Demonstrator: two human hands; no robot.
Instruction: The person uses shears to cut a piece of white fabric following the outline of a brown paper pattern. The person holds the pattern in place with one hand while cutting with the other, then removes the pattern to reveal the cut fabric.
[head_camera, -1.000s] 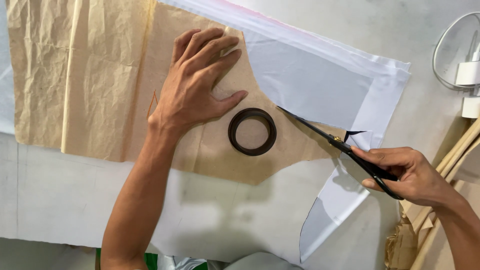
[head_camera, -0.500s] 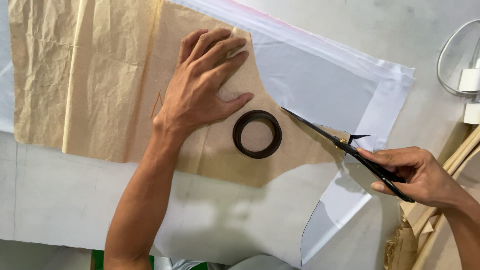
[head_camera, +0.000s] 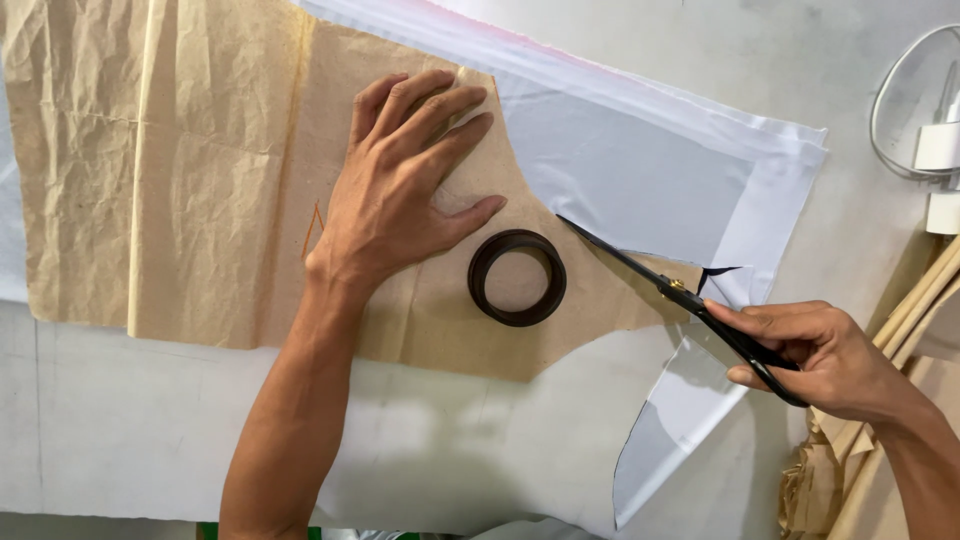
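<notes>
My left hand (head_camera: 405, 190) lies flat, fingers spread, on a crumpled brown paper pattern (head_camera: 190, 170) that covers white fabric (head_camera: 640, 170). Just right of its thumb a black ring (head_camera: 517, 277) rests on the paper. My right hand (head_camera: 815, 355) grips black scissors (head_camera: 670, 290), whose blades point up-left along the pattern's curved edge, partly into the white fabric. A cut strip of fabric (head_camera: 670, 420) hangs loose below the scissors.
The work lies on a pale grey table (head_camera: 760, 60). A white cable and plug (head_camera: 930, 130) sit at the upper right edge. Wooden sticks and folded brown paper (head_camera: 890, 440) are stacked at the lower right.
The view has shifted slightly. My right hand with the scissors stays at the pattern's edge, the blades a little further along the cut. The left hand keeps pressing the paper.
</notes>
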